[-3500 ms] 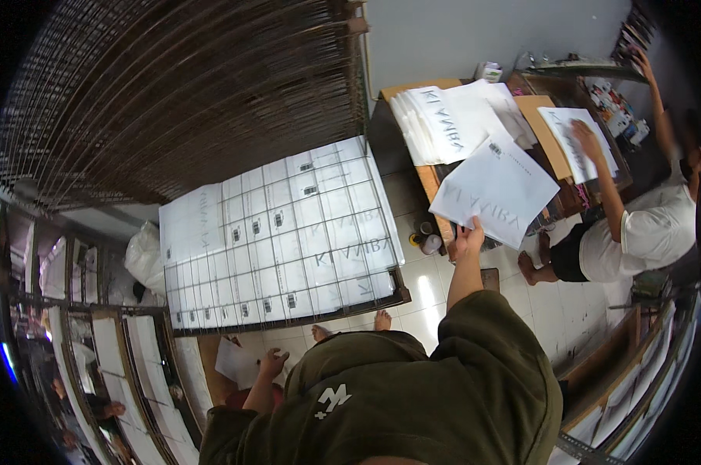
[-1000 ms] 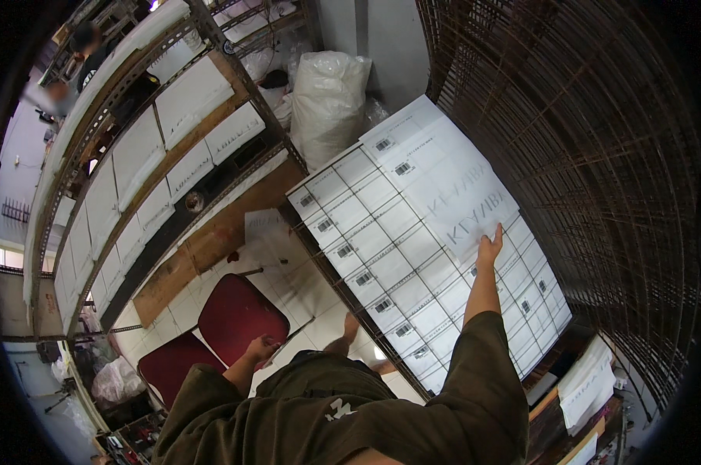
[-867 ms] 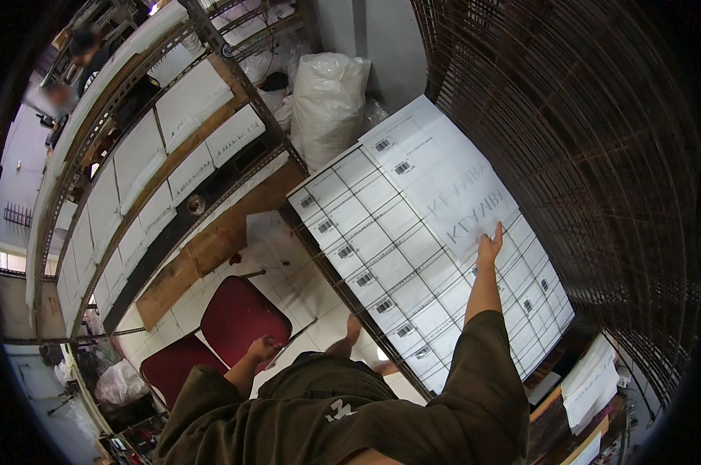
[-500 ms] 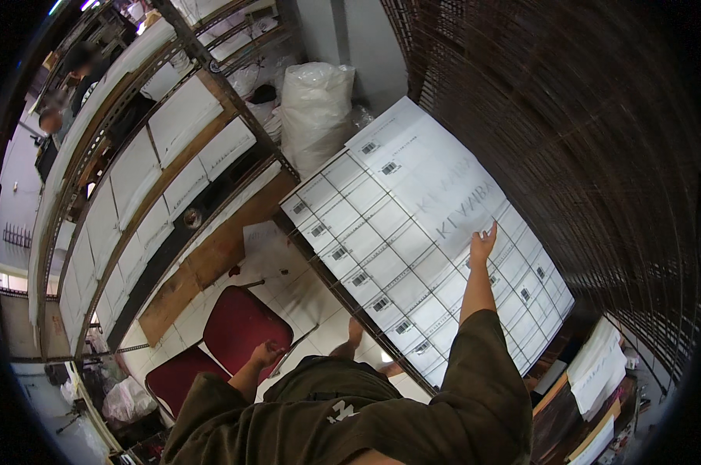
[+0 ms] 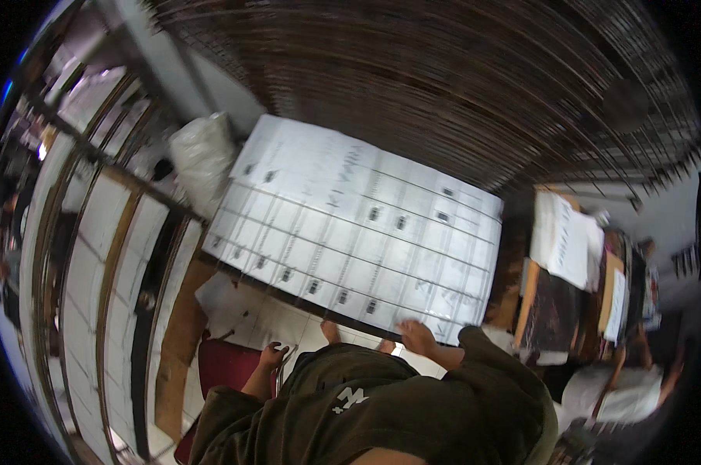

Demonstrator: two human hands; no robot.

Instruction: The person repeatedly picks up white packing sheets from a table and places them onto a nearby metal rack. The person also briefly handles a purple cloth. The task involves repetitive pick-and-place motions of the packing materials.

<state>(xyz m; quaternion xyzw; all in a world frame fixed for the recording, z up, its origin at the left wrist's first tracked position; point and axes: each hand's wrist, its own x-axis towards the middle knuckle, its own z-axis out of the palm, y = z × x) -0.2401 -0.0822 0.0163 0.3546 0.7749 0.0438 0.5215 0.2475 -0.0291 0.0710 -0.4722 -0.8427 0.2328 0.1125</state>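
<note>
In front of me lies a wide table-height surface covered with white printed sheets (image 5: 350, 232), marked by dark grid lines and small black barcode patches. A larger white sheet (image 5: 296, 159) with big grey lettering lies over its far left part. My right hand (image 5: 418, 337) is at the near edge, slightly blurred, with its fingers loosely bent and nothing visible in them. Whether it touches the surface I cannot tell. My left hand (image 5: 273, 356) hangs low beside a red chair (image 5: 226, 368), fingers apart and holding nothing.
Racks with white stacks (image 5: 94, 287) line the left side. A clear plastic bag (image 5: 202, 159) stands behind the far left corner. Dark thin rods (image 5: 412, 85) rise behind the surface. To the right are papers on a brown stack (image 5: 564, 240) and another person in a white shirt (image 5: 622, 391).
My view has turned right, bringing another person into sight. My right hand has drawn back from the middle of the printed sheets to the near edge. My left hand stays low by the chair.
</note>
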